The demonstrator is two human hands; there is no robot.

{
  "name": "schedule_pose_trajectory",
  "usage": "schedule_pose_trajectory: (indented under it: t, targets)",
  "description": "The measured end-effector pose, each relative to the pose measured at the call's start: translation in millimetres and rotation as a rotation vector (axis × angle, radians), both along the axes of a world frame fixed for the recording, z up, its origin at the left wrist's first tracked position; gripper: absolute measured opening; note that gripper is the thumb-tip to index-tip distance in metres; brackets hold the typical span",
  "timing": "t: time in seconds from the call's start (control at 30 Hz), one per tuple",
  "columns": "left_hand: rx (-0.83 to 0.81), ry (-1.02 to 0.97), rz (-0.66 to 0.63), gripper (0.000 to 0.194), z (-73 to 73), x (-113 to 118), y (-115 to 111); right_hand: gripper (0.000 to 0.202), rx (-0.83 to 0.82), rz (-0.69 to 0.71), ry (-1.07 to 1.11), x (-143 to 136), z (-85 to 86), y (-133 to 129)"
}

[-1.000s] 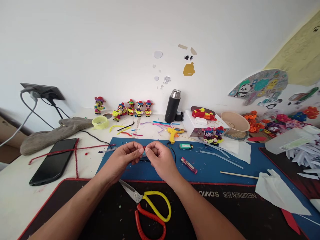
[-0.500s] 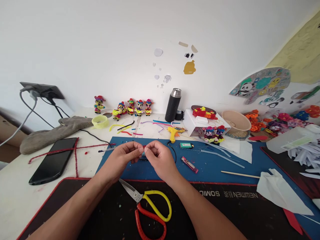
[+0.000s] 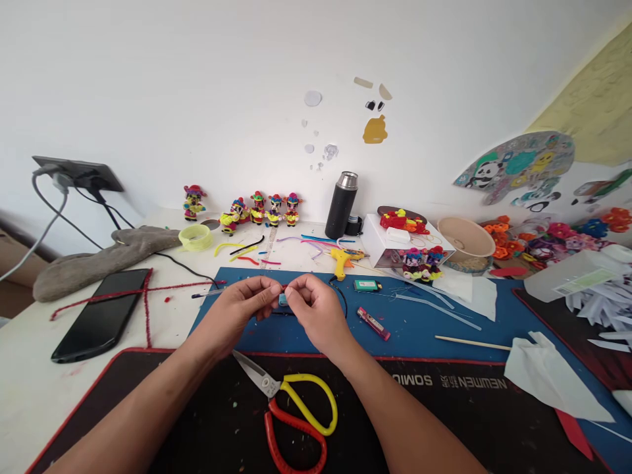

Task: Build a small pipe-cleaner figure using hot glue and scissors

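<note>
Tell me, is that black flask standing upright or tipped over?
Upright: the black flask stands on its base on the white table, its silver top uppermost, with a small black cup beside it.

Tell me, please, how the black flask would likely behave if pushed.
The black flask would probably tip if pushed near its silver top, since it stands tall on a narrow base. Its rigid-looking body seems unlikely to bend and, being round, might roll once on its side. Contents are hidden, so weight is unclear.
</note>
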State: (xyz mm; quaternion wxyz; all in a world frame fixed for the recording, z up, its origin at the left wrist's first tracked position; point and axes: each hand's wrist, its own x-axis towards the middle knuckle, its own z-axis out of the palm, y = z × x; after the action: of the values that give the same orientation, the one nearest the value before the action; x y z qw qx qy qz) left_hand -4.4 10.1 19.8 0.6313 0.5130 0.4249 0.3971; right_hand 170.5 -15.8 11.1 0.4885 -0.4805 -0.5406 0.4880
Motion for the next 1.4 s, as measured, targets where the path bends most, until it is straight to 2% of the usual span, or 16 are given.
schedule_pose_trajectory:
  t: [0.3, 0.57, 0.77, 1.17, 1.4]
  targets:
    - [-0.010, -0.010, -0.009, 0.035, -0.3, 0.8, -0.4, 0.020, 0.011, 0.004, -0.008, -0.3, -1.3, 0.2]
    - [-0.088, -0.101, 0.012, 0.036, -0.4, -1.0, 0.2, 0.028, 0.018, -0.023, 0.048, 3.1, -2.7, 3.5]
    - [-0.095, -0.101, 0.009, 0.036, -0.4, -0.9, 0.5, 0.020, 0.097, -0.022, -0.040, 2.4, 1.5, 0.7]
    - [-0.107, -0.084, 0.006, 0.038, -0.4, -0.1, -0.1, 0.014, 0.179, -0.044, -0.177, 0.9, -2.6, -1.3]
    - [-0.111, -0.071, -0.007, 0.036, 0.5, 0.0, 0.9, 0.014, 0.174, -0.053, -0.227, 1.5, -1.8, -1.3]
